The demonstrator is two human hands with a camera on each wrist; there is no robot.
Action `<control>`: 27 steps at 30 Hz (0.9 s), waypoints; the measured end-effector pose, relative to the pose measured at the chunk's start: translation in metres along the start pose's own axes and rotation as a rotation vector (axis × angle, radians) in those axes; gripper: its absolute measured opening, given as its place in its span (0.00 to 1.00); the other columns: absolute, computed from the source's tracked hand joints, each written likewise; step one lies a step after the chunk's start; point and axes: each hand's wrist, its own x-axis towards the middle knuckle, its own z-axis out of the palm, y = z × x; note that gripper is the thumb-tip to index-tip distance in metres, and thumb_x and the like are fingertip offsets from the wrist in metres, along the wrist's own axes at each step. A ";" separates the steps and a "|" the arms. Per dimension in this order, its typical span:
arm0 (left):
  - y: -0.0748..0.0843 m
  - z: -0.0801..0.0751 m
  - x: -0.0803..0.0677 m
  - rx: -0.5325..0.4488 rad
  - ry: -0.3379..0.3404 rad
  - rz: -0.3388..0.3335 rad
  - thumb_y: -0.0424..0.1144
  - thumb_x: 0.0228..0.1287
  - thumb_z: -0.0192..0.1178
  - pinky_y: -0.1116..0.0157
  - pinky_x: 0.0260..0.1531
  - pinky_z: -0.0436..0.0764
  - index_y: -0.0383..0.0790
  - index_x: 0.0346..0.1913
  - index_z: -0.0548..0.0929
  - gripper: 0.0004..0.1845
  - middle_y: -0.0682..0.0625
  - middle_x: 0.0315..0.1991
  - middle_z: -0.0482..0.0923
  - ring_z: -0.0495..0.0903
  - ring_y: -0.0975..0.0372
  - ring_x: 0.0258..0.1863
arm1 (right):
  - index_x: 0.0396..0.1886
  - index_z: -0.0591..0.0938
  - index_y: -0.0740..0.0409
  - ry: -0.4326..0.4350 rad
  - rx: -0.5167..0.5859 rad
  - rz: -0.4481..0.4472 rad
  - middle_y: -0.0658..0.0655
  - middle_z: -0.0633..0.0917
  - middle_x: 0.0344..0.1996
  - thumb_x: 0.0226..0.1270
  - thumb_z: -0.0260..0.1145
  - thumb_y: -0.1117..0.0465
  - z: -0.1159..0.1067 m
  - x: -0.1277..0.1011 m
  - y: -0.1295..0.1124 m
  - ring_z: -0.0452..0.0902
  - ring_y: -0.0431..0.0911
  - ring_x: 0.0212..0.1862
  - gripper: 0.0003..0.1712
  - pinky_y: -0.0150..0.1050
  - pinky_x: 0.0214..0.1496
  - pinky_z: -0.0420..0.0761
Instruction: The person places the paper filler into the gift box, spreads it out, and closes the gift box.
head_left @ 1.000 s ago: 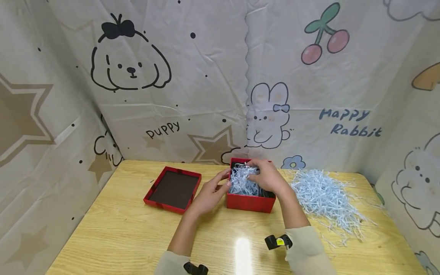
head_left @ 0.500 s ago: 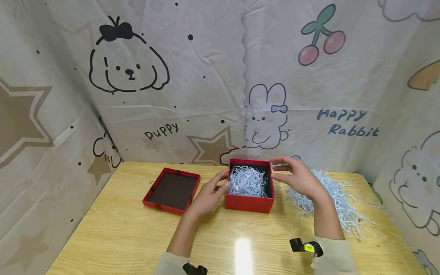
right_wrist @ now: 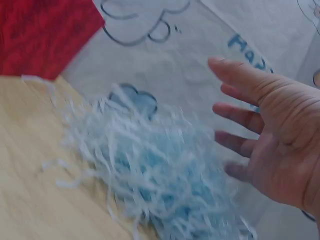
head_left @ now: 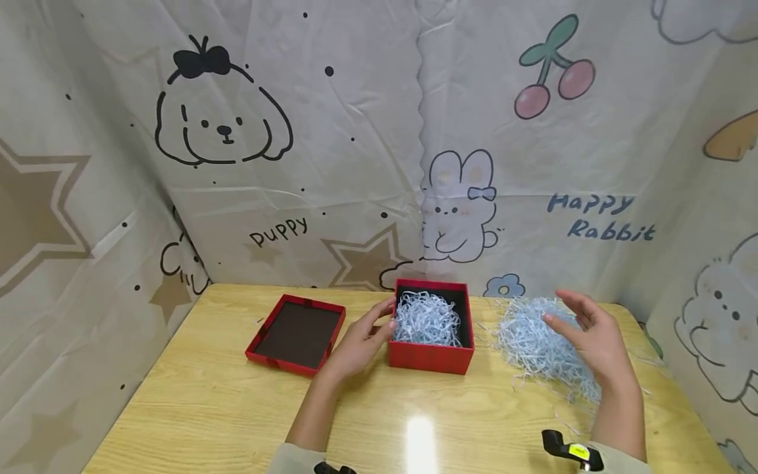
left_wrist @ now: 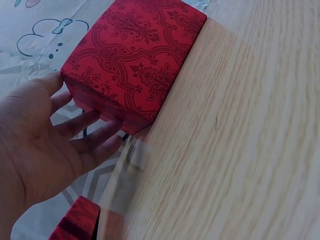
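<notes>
A red patterned box (head_left: pixel 431 359) with a black inside stands at the back middle of the table, its top open. Pale blue shredded paper (head_left: pixel 428 319) fills much of it, leaving dark lining bare at the back and right. My left hand (head_left: pixel 358 342) rests its fingertips against the box's left side; in the left wrist view the fingers (left_wrist: pixel 100 132) are spread along the red wall (left_wrist: pixel 135 60). Over the loose heap of shredded paper (head_left: pixel 533 342) on the right is my right hand (head_left: pixel 601 339), fingers spread and holding nothing. The right wrist view shows it beside the heap (right_wrist: pixel 155 175).
Left of the box lies a red lid (head_left: pixel 296 334), its dark inside facing up. Stray paper strips are scattered around the heap on the wooden table (head_left: pixel 237 421). A printed cloth curtain (head_left: pixel 355 99) hangs close behind the table and along both sides.
My right hand has come out of the box, leaving the shredded paper inside, and moved right to the loose heap. My left hand stays at the box's left side.
</notes>
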 end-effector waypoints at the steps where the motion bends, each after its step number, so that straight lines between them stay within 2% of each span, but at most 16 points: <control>1: 0.000 0.000 0.000 -0.002 -0.002 0.001 0.51 0.84 0.54 0.47 0.65 0.78 0.55 0.84 0.62 0.31 0.45 0.77 0.69 0.83 0.50 0.62 | 0.83 0.65 0.54 -0.005 0.003 0.021 0.67 0.59 0.82 0.74 0.72 0.46 -0.002 -0.002 0.004 0.49 0.68 0.82 0.45 0.68 0.79 0.56; 2: 0.000 0.000 -0.001 -0.003 -0.002 0.002 0.51 0.84 0.54 0.47 0.65 0.78 0.55 0.84 0.62 0.31 0.45 0.77 0.69 0.83 0.51 0.62 | 0.83 0.64 0.55 -0.015 0.011 0.036 0.68 0.56 0.83 0.74 0.72 0.46 -0.003 -0.003 0.009 0.45 0.69 0.83 0.46 0.75 0.75 0.53; 3: -0.001 0.000 -0.001 -0.005 0.000 0.003 0.51 0.84 0.54 0.47 0.64 0.79 0.55 0.84 0.62 0.31 0.45 0.77 0.69 0.83 0.51 0.61 | 0.84 0.63 0.54 -0.026 0.001 0.051 0.68 0.54 0.84 0.73 0.73 0.45 -0.004 -0.004 0.014 0.42 0.70 0.83 0.47 0.79 0.73 0.52; 5: -0.001 0.000 0.000 -0.003 0.008 0.007 0.51 0.84 0.54 0.47 0.64 0.79 0.55 0.84 0.63 0.31 0.45 0.76 0.70 0.83 0.51 0.61 | 0.85 0.61 0.55 -0.052 -0.011 0.074 0.68 0.50 0.85 0.73 0.73 0.44 -0.005 -0.004 0.025 0.37 0.73 0.82 0.50 0.82 0.70 0.50; 7: 0.000 -0.001 0.000 -0.006 0.014 0.006 0.50 0.84 0.55 0.47 0.63 0.80 0.54 0.83 0.63 0.31 0.45 0.76 0.70 0.83 0.51 0.61 | 0.84 0.61 0.56 -0.063 -0.043 0.095 0.70 0.50 0.84 0.72 0.74 0.44 -0.004 -0.004 0.037 0.37 0.75 0.82 0.51 0.82 0.71 0.49; 10: -0.001 0.000 0.000 -0.012 0.004 -0.001 0.50 0.84 0.55 0.48 0.63 0.80 0.54 0.84 0.63 0.31 0.44 0.76 0.70 0.83 0.51 0.61 | 0.82 0.65 0.58 -0.033 -0.107 0.126 0.73 0.55 0.82 0.74 0.72 0.46 -0.003 -0.005 0.052 0.43 0.77 0.80 0.46 0.79 0.73 0.51; 13: -0.001 0.000 0.001 -0.013 -0.006 -0.011 0.51 0.84 0.54 0.48 0.62 0.80 0.55 0.84 0.62 0.31 0.44 0.77 0.69 0.83 0.51 0.61 | 0.76 0.73 0.62 0.047 -0.164 0.135 0.74 0.65 0.77 0.77 0.70 0.53 0.000 -0.006 0.061 0.55 0.76 0.77 0.34 0.75 0.72 0.60; 16: 0.001 0.000 0.001 -0.013 -0.002 -0.015 0.52 0.84 0.54 0.47 0.61 0.81 0.57 0.84 0.63 0.31 0.45 0.77 0.69 0.83 0.51 0.61 | 0.68 0.80 0.64 0.128 -0.185 0.136 0.74 0.74 0.72 0.79 0.67 0.58 0.002 -0.005 0.060 0.64 0.73 0.74 0.24 0.70 0.70 0.68; 20: 0.001 0.000 0.002 -0.023 -0.002 -0.014 0.52 0.84 0.54 0.46 0.61 0.80 0.58 0.83 0.63 0.31 0.46 0.77 0.69 0.83 0.50 0.62 | 0.64 0.82 0.65 0.209 -0.158 0.176 0.71 0.76 0.70 0.81 0.65 0.58 0.000 -0.004 0.049 0.67 0.68 0.75 0.21 0.65 0.72 0.69; 21: 0.001 0.000 0.002 -0.025 -0.004 -0.016 0.52 0.84 0.54 0.46 0.62 0.80 0.58 0.83 0.63 0.31 0.45 0.77 0.68 0.83 0.50 0.62 | 0.65 0.82 0.65 0.225 -0.151 0.191 0.70 0.76 0.71 0.81 0.65 0.57 -0.001 -0.005 0.045 0.67 0.66 0.75 0.21 0.64 0.73 0.69; 23: 0.001 0.001 0.002 -0.029 -0.008 -0.019 0.51 0.84 0.54 0.45 0.62 0.80 0.57 0.83 0.63 0.31 0.45 0.77 0.68 0.83 0.50 0.62 | 0.65 0.82 0.63 0.265 -0.152 0.202 0.67 0.78 0.70 0.80 0.65 0.55 -0.004 -0.007 0.037 0.69 0.63 0.74 0.22 0.53 0.73 0.73; 25: 0.000 0.001 0.001 -0.030 -0.009 -0.024 0.51 0.84 0.54 0.45 0.62 0.80 0.58 0.83 0.63 0.31 0.45 0.77 0.68 0.83 0.50 0.62 | 0.64 0.83 0.61 0.310 -0.169 0.193 0.64 0.79 0.68 0.80 0.66 0.55 -0.006 -0.008 0.028 0.72 0.59 0.71 0.21 0.39 0.66 0.76; 27: 0.000 0.001 0.000 -0.031 -0.005 -0.027 0.51 0.84 0.54 0.45 0.61 0.80 0.58 0.83 0.63 0.31 0.45 0.77 0.68 0.83 0.50 0.62 | 0.64 0.85 0.58 0.348 -0.183 0.177 0.61 0.80 0.67 0.79 0.67 0.54 -0.008 -0.008 0.018 0.73 0.56 0.69 0.20 0.29 0.57 0.74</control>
